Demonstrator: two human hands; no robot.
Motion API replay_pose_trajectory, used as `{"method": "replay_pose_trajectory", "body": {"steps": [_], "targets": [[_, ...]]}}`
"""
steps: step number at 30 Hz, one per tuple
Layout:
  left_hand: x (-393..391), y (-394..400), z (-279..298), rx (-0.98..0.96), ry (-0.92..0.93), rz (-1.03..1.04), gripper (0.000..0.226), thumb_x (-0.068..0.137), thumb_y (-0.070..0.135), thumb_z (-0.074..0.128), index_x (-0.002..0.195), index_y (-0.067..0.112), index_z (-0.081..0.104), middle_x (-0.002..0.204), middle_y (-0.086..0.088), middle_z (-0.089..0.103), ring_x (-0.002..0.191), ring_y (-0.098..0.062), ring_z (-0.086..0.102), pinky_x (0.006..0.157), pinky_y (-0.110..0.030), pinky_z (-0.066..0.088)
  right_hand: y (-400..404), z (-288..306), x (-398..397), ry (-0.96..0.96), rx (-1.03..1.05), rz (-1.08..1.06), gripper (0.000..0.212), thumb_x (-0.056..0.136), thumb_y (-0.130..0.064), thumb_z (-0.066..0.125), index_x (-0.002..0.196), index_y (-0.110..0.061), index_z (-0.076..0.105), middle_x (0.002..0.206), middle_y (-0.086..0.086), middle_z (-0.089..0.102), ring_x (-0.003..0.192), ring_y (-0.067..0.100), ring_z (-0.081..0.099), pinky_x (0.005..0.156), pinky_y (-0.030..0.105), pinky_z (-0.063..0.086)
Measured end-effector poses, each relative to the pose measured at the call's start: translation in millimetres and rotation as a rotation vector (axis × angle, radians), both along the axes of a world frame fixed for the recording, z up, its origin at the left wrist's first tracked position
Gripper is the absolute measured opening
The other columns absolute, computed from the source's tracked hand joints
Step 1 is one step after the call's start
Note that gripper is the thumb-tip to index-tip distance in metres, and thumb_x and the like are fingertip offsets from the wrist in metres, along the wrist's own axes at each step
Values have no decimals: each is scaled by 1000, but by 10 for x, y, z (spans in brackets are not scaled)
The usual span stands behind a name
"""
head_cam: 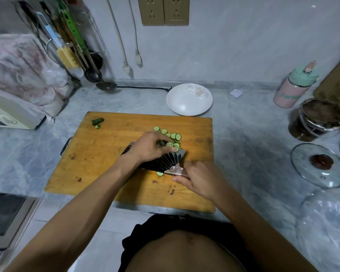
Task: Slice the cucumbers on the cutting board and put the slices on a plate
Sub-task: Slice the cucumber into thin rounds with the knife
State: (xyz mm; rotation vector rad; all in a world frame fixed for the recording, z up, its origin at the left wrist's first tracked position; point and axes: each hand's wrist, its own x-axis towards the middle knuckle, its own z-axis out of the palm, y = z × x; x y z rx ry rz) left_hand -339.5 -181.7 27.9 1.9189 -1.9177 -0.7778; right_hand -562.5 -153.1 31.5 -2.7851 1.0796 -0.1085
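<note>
1. The right hand [199,178] grips the handle of a broad dark ribbed cleaver [163,161] lying nearly flat.
2. The left hand [152,147], fingers curled, gathers thin round green cucumber slices [174,139] against the blade.
3. Both rest on the scuffed rectangular wooden cutting board [106,154].
4. A glossy white plate [188,99] sits beyond, at one o'clock.
</note>
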Motion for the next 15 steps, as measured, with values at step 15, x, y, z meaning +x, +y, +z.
{"method": "replay_pose_trajectory", "body": {"steps": [15], "targets": [[155, 536, 31, -498, 20, 403, 15, 89, 14, 67, 101, 16, 76, 100, 0, 72, 91, -7, 62, 82, -22, 51, 43, -49, -53, -33, 76, -91, 54, 94, -69, 41, 91, -17, 58, 78, -4, 63, 68, 16, 62, 58, 31, 47]]}}
